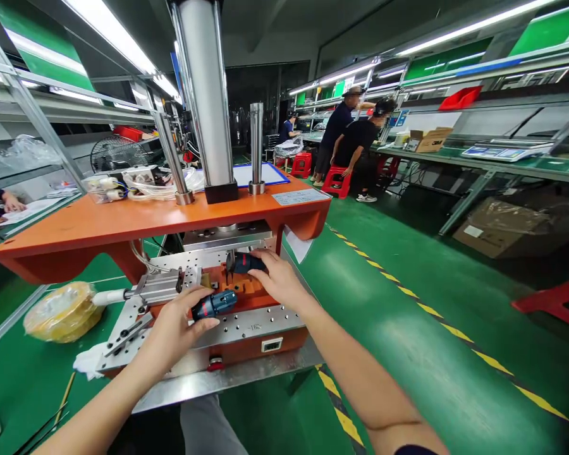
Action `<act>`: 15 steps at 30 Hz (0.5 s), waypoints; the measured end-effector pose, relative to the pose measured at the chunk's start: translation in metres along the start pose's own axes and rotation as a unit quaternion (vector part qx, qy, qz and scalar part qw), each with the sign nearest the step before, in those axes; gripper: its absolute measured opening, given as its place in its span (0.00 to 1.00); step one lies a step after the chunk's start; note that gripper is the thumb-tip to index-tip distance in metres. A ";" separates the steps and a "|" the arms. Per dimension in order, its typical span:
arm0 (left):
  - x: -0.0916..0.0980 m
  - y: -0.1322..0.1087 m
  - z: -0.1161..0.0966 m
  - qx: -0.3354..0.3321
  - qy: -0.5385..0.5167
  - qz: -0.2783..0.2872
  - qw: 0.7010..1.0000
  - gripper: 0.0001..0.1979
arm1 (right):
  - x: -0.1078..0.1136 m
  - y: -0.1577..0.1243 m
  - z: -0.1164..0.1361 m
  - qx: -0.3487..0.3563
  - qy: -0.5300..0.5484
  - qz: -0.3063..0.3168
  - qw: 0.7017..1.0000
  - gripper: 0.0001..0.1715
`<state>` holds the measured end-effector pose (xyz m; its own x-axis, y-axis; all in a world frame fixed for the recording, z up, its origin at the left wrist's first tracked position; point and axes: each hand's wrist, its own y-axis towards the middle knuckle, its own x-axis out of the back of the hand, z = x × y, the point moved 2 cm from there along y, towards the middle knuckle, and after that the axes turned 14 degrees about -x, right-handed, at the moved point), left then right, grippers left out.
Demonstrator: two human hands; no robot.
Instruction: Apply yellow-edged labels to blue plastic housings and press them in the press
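Going left to right: at 9 o'clock a yellow roll of wire in clear plastic [61, 311] lies on the green bench top, with a crumpled white cloth [89, 360] just beside the perforated steel bed plate [246, 332]. At 10 o'clock a clear plastic box of wired parts [105, 188] sits on the orange steel press table [123, 222], below a polished steel press column [203, 95]. Our left hand [180, 322] is closed around a blue-and-black cordless drill housing [213, 305], held close to the orange fixture block [239, 287] on the bed plate. Our right hand [277, 278] has its fingers wrapped over a dark blue drill housing [249, 263], which sits on the far part of the block. We judge the main risk to be pinched fingers if the press cycles or the silver pneumatic slide [156, 284] moves while our hands are there. A housing sitting off-seat could also jam or crack, and a forearm could knock the red button [215, 362] at the front edge. The table overhang crowds the work area. Further right, two co-workers [353, 136] stand at 1 o'clock near a red plastic stool [336, 182], a cardboard carton [429, 140] sits at 2 o'clock, and yellow-and-black hazard tape [446, 322] runs along the green floor at 4 o'clock.
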<state>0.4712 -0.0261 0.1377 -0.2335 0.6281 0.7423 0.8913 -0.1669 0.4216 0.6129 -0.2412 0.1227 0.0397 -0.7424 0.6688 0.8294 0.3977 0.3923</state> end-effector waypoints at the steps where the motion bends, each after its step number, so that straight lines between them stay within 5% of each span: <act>1: -0.003 0.007 0.001 -0.010 0.000 0.001 1.000 0.23 | 0.005 -0.010 0.000 0.009 0.031 -0.039 0.999 0.21; 6: -0.021 0.058 0.010 -0.055 0.000 0.025 0.998 0.22 | 0.028 -0.077 -0.008 0.008 0.165 -0.222 0.961 0.21; 10: -0.037 0.086 0.019 -0.076 0.006 0.074 0.994 0.18 | 0.039 -0.123 -0.039 -0.098 0.201 -0.279 0.934 0.24; 15: -0.056 0.089 0.016 -0.099 0.058 0.092 0.989 0.26 | 0.039 -0.148 -0.080 -0.222 0.284 -0.323 0.875 0.31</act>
<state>0.5697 -0.0636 0.1252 -0.1268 0.4839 0.8659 0.8324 -0.4228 0.3582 0.5364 -0.3717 0.0399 -0.3510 -0.9335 -0.0728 0.9109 -0.3585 0.2043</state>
